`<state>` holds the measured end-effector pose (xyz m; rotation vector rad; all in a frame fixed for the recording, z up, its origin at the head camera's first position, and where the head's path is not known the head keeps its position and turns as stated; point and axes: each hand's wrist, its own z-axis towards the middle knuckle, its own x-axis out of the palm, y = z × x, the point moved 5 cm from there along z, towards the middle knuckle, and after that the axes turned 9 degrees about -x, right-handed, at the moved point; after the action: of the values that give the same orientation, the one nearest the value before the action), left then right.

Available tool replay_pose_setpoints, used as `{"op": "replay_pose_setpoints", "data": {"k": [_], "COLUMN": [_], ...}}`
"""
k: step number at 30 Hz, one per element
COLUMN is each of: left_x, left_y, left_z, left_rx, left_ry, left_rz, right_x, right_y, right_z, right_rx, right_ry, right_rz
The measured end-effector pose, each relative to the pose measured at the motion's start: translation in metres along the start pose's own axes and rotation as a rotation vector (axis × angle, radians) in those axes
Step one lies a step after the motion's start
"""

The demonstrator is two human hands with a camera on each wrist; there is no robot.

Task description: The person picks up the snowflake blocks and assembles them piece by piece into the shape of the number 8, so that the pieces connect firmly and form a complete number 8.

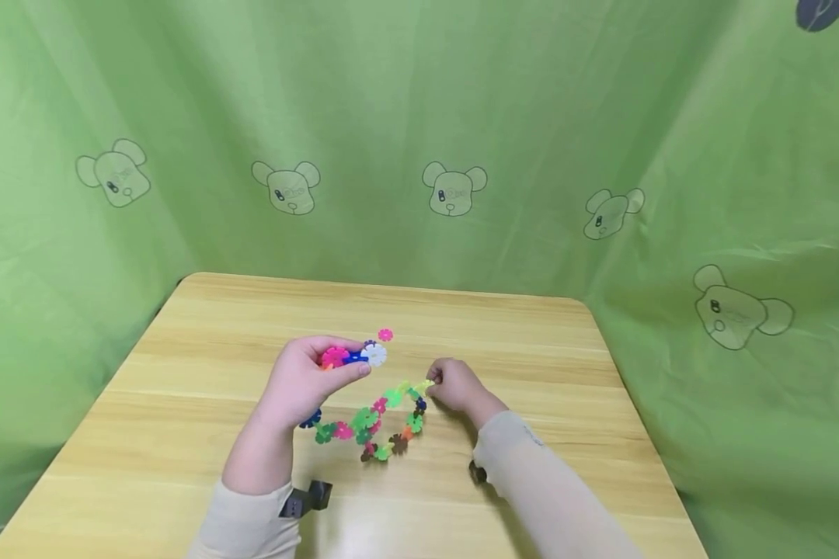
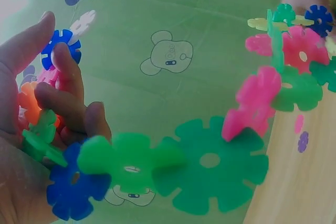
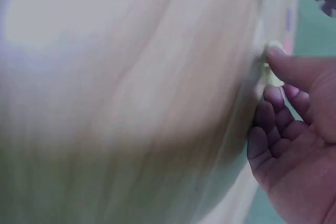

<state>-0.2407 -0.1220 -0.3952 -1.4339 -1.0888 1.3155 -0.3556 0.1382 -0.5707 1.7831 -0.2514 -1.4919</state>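
A chain of colourful notched plastic discs [image 1: 365, 420], slotted together, hangs between the two hands and bends into a loop toward the right. My left hand [image 1: 299, 382] grips one end, fingers curled round its pink, orange and blue discs; a white disc [image 1: 374, 355] sticks out beyond the fingertips. In the left wrist view, a blue disc [image 2: 72, 184] and a large dark green disc [image 2: 231, 184] trail away from the palm. My right hand [image 1: 457, 384] pinches a yellow disc [image 1: 428, 383] at the loop's far side, thumb against the fingers.
On the wooden table [image 1: 203, 373] beyond the left hand lies a loose pink disc [image 1: 385, 335], with a purple disc [image 2: 303, 141] beside it. Green curtains [image 1: 370, 233] printed with mouse heads surround the table. Black wrist cameras [image 1: 308, 499] sit at both sleeves.
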Motion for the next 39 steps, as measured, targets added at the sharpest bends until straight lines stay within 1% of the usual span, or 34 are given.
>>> {"op": "replay_pose_setpoints", "data": {"k": [2, 3, 5, 6, 8, 10, 11, 14, 17, 21, 24, 27, 31, 33, 36, 39], "left_x": [0.001, 0.001, 0.001, 0.002, 0.002, 0.002, 0.002, 0.005, 0.008, 0.013, 0.016, 0.017, 0.019, 0.020, 0.022, 0.025], "left_y": [0.001, 0.001, 0.001, 0.001, 0.001, 0.000, 0.000, 0.001, 0.002, 0.004, 0.005, 0.006, 0.005, 0.005, 0.006, 0.007], "left_z": [-0.001, -0.001, -0.001, -0.002, -0.002, -0.002, -0.002, -0.002, -0.002, -0.002, -0.002, -0.001, -0.001, -0.001, 0.000, 0.001], "left_rx": [-0.009, -0.012, -0.013, -0.012, -0.011, -0.007, -0.004, 0.006, 0.013, 0.004, -0.021, -0.050, -0.080, -0.096, -0.122, -0.142], "left_ry": [-0.011, -0.018, -0.030, -0.038, -0.055, -0.069, -0.077, -0.086, -0.082, -0.064, -0.034, 0.001, 0.055, 0.082, 0.088, 0.082], "left_rz": [0.003, 0.006, 0.002, -0.002, -0.017, -0.041, -0.055, -0.101, -0.135, -0.140, -0.145, -0.152, -0.151, -0.164, -0.183, -0.209], "right_x": [-0.008, -0.014, -0.027, -0.034, -0.047, -0.056, -0.060, -0.063, -0.063, -0.062, -0.062, -0.063, -0.063, -0.062, -0.060, -0.059], "right_y": [0.004, 0.010, 0.030, 0.043, 0.075, 0.106, 0.120, 0.151, 0.166, 0.170, 0.171, 0.173, 0.176, 0.177, 0.180, 0.181], "right_z": [-0.004, -0.007, -0.014, -0.018, -0.030, -0.042, -0.048, -0.062, -0.070, -0.074, -0.077, -0.079, -0.081, -0.081, -0.081, -0.082], "right_rx": [0.025, 0.027, 0.003, -0.031, -0.135, -0.261, -0.325, -0.483, -0.570, -0.619, -0.653, -0.692, -0.736, -0.764, -0.807, -0.828], "right_ry": [-0.103, -0.172, -0.314, -0.376, -0.466, -0.513, -0.521, -0.537, -0.565, -0.630, -0.677, -0.704, -0.705, -0.697, -0.690, -0.697], "right_rz": [0.147, 0.231, 0.396, 0.474, 0.589, 0.640, 0.651, 0.629, 0.595, 0.560, 0.528, 0.491, 0.469, 0.450, 0.418, 0.389]}}
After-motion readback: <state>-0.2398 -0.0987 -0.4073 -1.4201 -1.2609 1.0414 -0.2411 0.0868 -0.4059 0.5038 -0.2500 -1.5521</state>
